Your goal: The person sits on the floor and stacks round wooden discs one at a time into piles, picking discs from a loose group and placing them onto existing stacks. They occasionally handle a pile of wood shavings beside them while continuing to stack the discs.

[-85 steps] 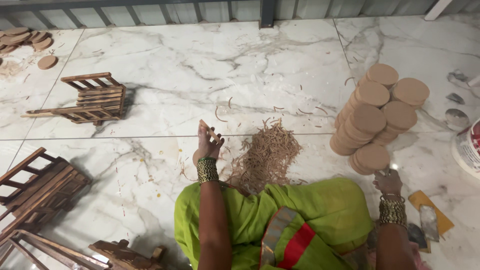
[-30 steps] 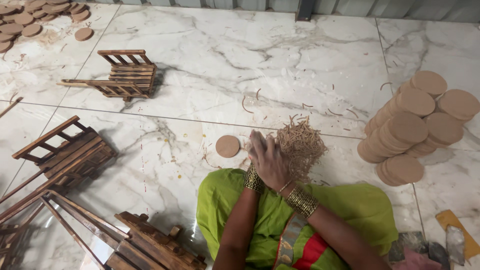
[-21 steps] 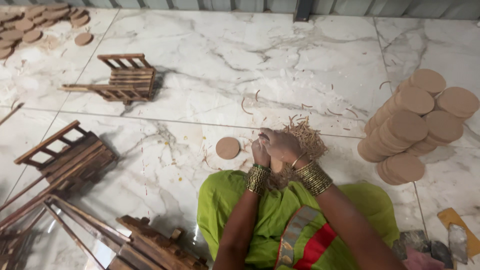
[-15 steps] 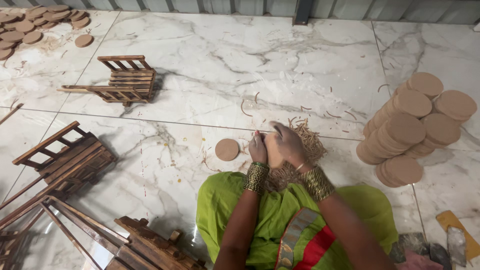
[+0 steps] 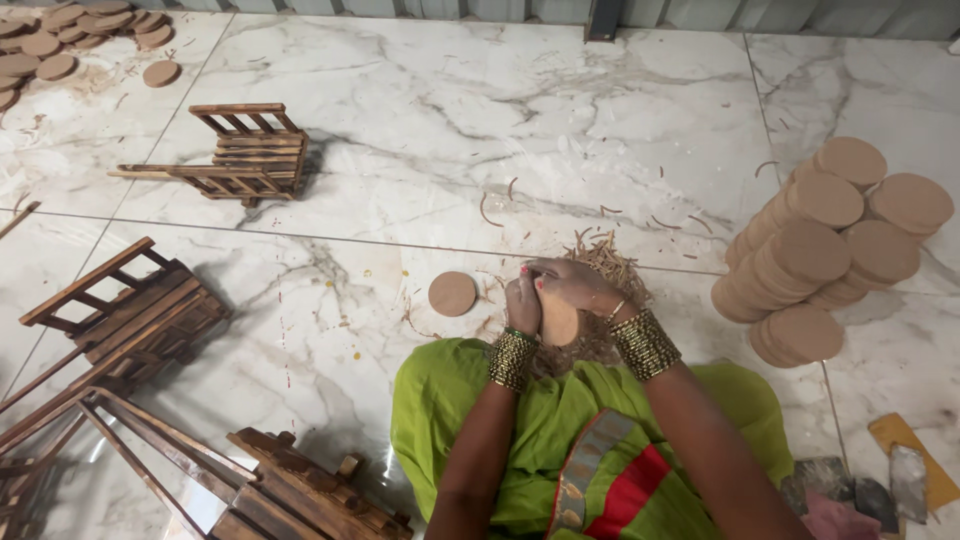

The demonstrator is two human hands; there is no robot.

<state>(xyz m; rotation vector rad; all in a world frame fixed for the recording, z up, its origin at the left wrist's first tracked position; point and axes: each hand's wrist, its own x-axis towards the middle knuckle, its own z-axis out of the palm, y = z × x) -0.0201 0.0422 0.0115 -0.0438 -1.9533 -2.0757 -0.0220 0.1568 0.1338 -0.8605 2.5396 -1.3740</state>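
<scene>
Disc [image 5: 558, 320]: 1, clasped by both hands' fingers [image 5: 545, 283] | floor disc [image 5: 452, 293]: 1

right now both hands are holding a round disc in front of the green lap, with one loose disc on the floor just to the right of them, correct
Not quite. The loose disc lies on the marble floor to the left of the hands, not the right, as the head view shows. The rest holds: the left hand and right hand together hold a round disc in front of the green lap.

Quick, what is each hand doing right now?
Left hand: closed on the round wooden disc.
Right hand: closed over the same disc's top edge, fingers curled.
</scene>
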